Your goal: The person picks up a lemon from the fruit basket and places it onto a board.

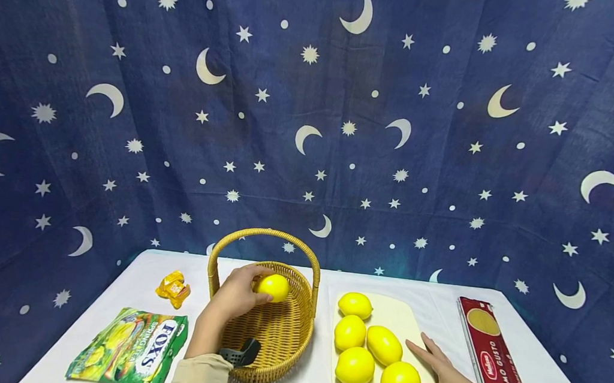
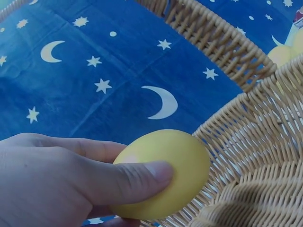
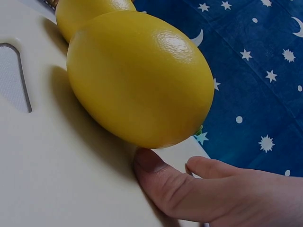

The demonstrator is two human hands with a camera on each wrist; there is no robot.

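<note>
My left hand [image 1: 238,294] grips a yellow lemon [image 1: 274,288] at the far part of the wicker basket [image 1: 302,350], inside its tall handle. In the left wrist view, the thumb [image 2: 158,172] lies across the lemon [image 2: 187,156], with the other fingers behind it. Several more lemons [image 1: 356,367] lie on a cream cutting board [image 1: 400,310]. My right hand [image 1: 451,380] is at the board's right edge with its fingers spread. Its thumb tip [image 3: 147,161] is right at the nearest lemon [image 3: 142,80]; whether they touch I cannot tell.
Left of the basket lie a green Fox's candy bag [image 1: 129,349] and a crumpled orange wrapper [image 1: 173,289]. A red Primo Gusto pasta pack [image 1: 494,356] lies at the right of the white table [image 1: 327,283]. Behind hangs a blue cloth [image 1: 268,140] with moons and stars.
</note>
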